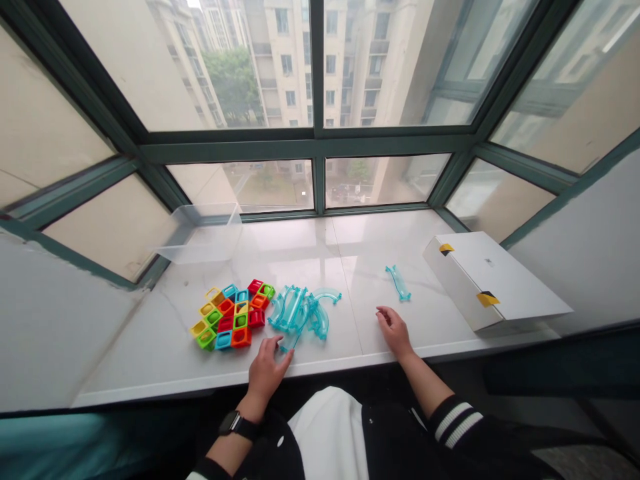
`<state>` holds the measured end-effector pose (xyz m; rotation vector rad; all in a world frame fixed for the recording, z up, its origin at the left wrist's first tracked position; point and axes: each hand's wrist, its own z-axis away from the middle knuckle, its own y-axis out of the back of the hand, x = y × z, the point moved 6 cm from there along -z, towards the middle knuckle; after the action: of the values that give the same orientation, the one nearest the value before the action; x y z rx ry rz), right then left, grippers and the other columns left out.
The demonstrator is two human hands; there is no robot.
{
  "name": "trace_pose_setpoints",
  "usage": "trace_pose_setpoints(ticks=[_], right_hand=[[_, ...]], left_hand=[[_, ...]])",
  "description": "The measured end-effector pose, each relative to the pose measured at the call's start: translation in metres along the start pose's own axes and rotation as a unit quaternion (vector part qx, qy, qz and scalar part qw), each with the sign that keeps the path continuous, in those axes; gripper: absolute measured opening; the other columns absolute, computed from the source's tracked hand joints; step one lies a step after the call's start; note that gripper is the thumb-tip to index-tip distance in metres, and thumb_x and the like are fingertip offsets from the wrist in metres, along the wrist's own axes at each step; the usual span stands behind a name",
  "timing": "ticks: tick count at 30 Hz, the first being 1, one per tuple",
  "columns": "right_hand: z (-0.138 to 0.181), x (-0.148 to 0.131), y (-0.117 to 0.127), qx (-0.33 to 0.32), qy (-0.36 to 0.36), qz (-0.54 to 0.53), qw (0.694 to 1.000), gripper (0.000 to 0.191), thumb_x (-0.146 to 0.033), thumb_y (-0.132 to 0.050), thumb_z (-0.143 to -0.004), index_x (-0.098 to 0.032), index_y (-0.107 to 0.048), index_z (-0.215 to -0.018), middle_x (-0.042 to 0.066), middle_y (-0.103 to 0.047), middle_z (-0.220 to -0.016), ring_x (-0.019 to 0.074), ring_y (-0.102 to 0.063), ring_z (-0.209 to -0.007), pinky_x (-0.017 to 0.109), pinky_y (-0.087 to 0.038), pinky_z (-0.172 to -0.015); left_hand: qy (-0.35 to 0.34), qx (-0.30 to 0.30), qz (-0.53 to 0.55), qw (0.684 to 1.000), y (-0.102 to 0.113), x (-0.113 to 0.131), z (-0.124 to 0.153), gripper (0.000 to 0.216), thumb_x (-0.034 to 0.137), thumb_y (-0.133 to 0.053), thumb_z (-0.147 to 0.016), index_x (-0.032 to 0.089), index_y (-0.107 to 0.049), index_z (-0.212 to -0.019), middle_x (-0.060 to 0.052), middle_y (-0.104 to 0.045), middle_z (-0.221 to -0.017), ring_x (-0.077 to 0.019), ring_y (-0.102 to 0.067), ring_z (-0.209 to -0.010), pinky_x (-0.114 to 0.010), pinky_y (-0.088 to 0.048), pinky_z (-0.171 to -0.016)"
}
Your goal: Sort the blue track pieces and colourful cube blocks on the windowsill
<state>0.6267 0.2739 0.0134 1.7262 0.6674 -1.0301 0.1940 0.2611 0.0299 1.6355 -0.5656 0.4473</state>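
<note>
My left hand is at the near end of a heap of translucent blue toy track pieces. Its thumb and index finger lie on either side of one clear blue track piece, apparently touching its end. My right hand rests at the right on the white sill, fingers loosely curved and nothing visible in them. Just beyond it lies a single blue track piece, apart from the heap. To the left of the heap, several coloured hollow blocks in red, orange, yellow, green and blue sit close together.
A clear plastic bin stands at the back left of the white sill. On the right is a white box with yellow-and-black tabs. Green-framed windows close off the back. The sill's front edge runs just before my body.
</note>
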Motion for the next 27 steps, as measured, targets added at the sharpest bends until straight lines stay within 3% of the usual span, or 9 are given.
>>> trace_pose_setpoints(ticks=[5,9,16,22,27], right_hand=[[0.016,-0.055,-0.053,-0.165,0.081,-0.019,0.983,0.027,-0.036,-0.056,-0.098,-0.024,-0.071,-0.117,0.007,-0.075,-0.108,0.0213,-0.071,-0.091,0.038,-0.059,-0.084],[0.028,-0.090,-0.088,-0.228,0.146,-0.001,0.963,0.031,-0.027,-0.062,-0.096,-0.028,-0.068,-0.126,0.006,-0.071,-0.114,0.0200,-0.070,-0.095,0.037,-0.059,-0.085],[0.033,-0.117,-0.121,-0.247,0.198,0.079,0.945,0.046,-0.027,-0.072,-0.094,-0.035,-0.065,-0.139,0.007,-0.066,-0.121,0.0234,-0.067,-0.109,0.038,-0.058,-0.097],[0.034,-0.118,-0.132,-0.256,0.201,0.109,0.939,0.031,-0.023,-0.074,-0.091,-0.029,-0.073,-0.122,0.007,-0.072,-0.113,0.0253,-0.068,-0.107,0.040,-0.056,-0.096],[0.032,-0.113,-0.130,-0.267,0.144,0.040,0.952,0.017,-0.021,-0.069,-0.090,-0.026,-0.075,-0.106,0.004,-0.075,-0.103,0.0217,-0.069,-0.095,0.037,-0.056,-0.088]], left_hand=[[0.000,-0.044,-0.016,0.999,-0.002,0.003,0.002,0.035,0.050,-0.065,-0.093,0.028,-0.064,-0.120,-0.005,-0.067,-0.119,-0.0225,-0.071,-0.099,-0.031,-0.055,-0.073],[-0.007,-0.057,-0.020,0.998,-0.005,0.002,0.003,0.036,0.047,-0.070,-0.091,0.028,-0.063,-0.121,-0.004,-0.067,-0.121,-0.0222,-0.071,-0.102,-0.030,-0.055,-0.074],[-0.017,-0.062,-0.016,0.998,-0.009,-0.002,0.005,0.034,0.048,-0.068,-0.093,0.028,-0.064,-0.120,-0.004,-0.068,-0.118,-0.0222,-0.071,-0.102,-0.031,-0.055,-0.078],[-0.021,-0.061,-0.008,0.998,-0.009,-0.002,0.005,0.035,0.049,-0.069,-0.092,0.027,-0.064,-0.119,-0.004,-0.069,-0.115,-0.0231,-0.070,-0.103,-0.033,-0.055,-0.080],[-0.022,-0.058,-0.013,0.998,-0.009,-0.003,0.005,0.035,0.049,-0.068,-0.093,0.028,-0.064,-0.120,-0.004,-0.069,-0.114,-0.0225,-0.070,-0.102,-0.032,-0.054,-0.079]])
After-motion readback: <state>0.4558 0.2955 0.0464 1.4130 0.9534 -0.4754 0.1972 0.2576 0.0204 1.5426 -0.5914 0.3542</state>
